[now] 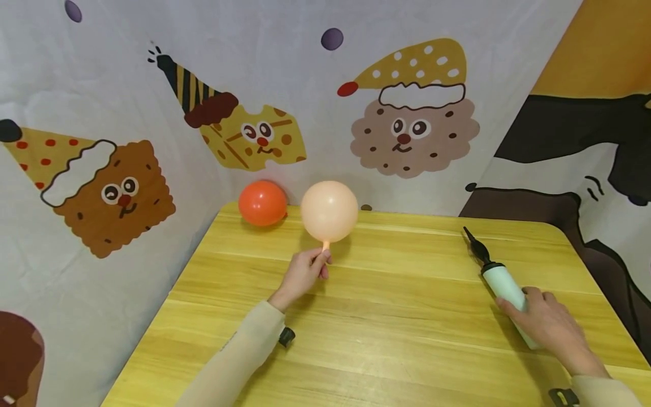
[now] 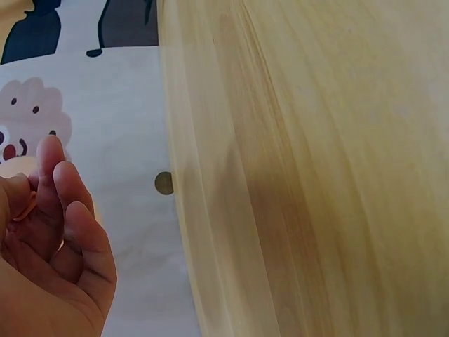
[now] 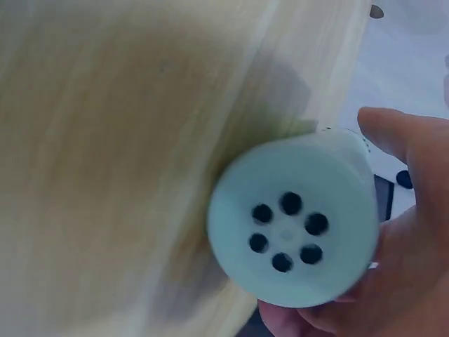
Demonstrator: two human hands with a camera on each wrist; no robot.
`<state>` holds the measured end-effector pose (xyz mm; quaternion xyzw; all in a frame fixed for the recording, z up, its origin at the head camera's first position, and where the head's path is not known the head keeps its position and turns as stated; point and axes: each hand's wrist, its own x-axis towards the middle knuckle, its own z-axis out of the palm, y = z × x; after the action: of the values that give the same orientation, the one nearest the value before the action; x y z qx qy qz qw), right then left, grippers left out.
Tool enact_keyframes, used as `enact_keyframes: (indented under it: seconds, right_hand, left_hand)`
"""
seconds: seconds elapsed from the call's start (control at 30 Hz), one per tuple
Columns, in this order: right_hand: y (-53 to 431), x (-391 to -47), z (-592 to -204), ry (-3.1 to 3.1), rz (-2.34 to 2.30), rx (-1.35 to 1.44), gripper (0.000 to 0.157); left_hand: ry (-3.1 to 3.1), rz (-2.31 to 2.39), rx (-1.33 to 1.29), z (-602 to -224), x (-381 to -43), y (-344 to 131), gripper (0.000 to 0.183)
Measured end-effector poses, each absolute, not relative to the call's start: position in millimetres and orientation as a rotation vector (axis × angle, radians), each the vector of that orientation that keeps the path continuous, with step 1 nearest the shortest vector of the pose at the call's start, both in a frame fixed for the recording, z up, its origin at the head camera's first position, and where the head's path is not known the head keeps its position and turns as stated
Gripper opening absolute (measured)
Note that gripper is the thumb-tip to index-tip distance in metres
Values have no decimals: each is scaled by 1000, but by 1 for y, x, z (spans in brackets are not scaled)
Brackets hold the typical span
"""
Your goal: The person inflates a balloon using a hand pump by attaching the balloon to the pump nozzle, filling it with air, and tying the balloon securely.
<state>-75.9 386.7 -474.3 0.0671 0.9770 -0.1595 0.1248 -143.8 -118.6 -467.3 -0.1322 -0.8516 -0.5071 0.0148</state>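
Observation:
A peach balloon (image 1: 329,210), round and inflated, stands over the table with its neck downward. My left hand (image 1: 304,276) pinches that neck between thumb and fingertips. In the left wrist view the left hand (image 2: 59,246) shows its curled fingers, and only a sliver of the balloon's neck appears. At the right lies a mint-green balloon pump (image 1: 504,287) with a black nozzle directed away from me. My right hand (image 1: 551,322) holds its barrel, thumb on one side and fingers on the other. The right wrist view faces the pump's holed end (image 3: 287,232).
An inflated red-orange balloon (image 1: 263,203) sits at the back left of the wooden table (image 1: 396,339), beside the peach one. Behind the table hangs a white cloth (image 1: 285,51) printed with cartoon biscuits and cheese. It meets the table's far edge.

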Motion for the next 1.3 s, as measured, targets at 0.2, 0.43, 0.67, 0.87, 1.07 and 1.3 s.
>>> enact_keyframes:
  seconds: [0.2,0.43,0.67,0.87,1.07,1.3]
  right_hand:
    - [349,-64,-460,3242,-485,53,75]
    - [268,-61,-434,3273,-848,-309,39]
    - [209,-79,-433,2872,-1333,-423,36]
    - [170,-95,-439,2564,-1584,-425,41]
    - [145,-106,-448,2263,-1765,-361,50]
    - [131,-110,-454,2040,-1936,-222,49]
  left_hand:
    - [-2672,-1557,-412,-469,-144,-115,30]
    - [-2687,-1515,-483,-467,-140,-108,29]
    - [-2697,-1507,-571,-470,-136,-94,28]
    - [-2712,-1460,-653,-466,-131,-80,27]
    - [-2725,-1393,-735,-464,-126,-66,28]
    - [-2733,-1352,-806,-464,-122,-52,32]
